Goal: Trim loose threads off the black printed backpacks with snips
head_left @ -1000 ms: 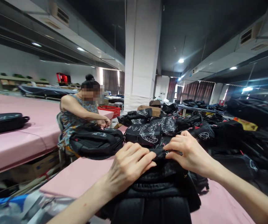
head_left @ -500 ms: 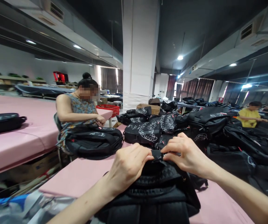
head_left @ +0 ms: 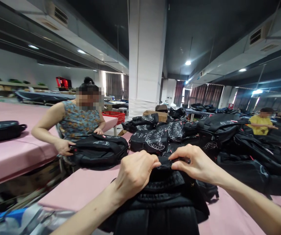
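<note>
1. Our left hand and right hand pinch the upper edge of a black fabric backpack.
2. It sits before us at a smooth pink table; handling looks unfinished, the edge not yet released.
3. Beyond lie white-patterned black fabric bags; whether finished, we cannot tell.

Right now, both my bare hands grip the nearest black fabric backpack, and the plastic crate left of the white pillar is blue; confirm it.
Wrong on colour: the head view shows a red plastic crate, not blue, left of the white pillar. The left hand and right hand do grip the nearest black fabric backpack.
</note>
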Available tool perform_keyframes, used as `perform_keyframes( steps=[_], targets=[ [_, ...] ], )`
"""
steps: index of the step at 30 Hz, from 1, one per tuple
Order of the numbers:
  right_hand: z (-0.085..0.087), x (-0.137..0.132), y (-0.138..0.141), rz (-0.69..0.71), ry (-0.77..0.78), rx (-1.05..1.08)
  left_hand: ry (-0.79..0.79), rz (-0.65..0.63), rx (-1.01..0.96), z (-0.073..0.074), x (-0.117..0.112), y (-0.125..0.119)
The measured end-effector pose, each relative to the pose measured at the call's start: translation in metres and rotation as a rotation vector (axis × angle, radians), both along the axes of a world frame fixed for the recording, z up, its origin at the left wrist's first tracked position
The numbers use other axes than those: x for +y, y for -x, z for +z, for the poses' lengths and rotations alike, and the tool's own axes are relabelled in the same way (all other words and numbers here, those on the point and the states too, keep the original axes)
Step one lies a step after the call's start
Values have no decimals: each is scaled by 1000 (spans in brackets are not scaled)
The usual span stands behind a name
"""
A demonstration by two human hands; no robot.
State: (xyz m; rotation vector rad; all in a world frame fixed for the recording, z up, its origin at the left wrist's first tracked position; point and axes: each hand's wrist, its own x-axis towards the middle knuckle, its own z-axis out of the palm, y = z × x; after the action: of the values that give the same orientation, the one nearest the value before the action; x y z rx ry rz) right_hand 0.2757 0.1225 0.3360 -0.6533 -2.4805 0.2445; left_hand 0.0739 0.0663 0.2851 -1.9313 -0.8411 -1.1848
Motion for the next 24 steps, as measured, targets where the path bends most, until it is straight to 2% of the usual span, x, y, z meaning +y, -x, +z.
perform_keyframes(
  steps=[4, 8, 12, 16, 19, 22, 24],
  targets=[
    [2, -1, 5, 20, 20, -59, -37, 19, 48, 2, -1, -1],
    [0, 2, 3, 15, 145, -65, -70, 48, 62, 3, -1, -1],
    [-2, 8, -4, -10, 283, -21, -69, 80, 45, 2, -1, 0],
    [-2, 4, -6, -13, 328, 16, -14, 75, -56, -2, 4, -2],
    [-5, -5, 0, -32, 216, -9, 188, 45, -242, 1, 8, 3],
    [-11, -10, 5, -25, 36, -42, 543, -13, -437, 9, 4, 20],
    [-15, -9, 6, 8, -61, -26, 819, -50, -451, 13, -7, 34]
  ],
)
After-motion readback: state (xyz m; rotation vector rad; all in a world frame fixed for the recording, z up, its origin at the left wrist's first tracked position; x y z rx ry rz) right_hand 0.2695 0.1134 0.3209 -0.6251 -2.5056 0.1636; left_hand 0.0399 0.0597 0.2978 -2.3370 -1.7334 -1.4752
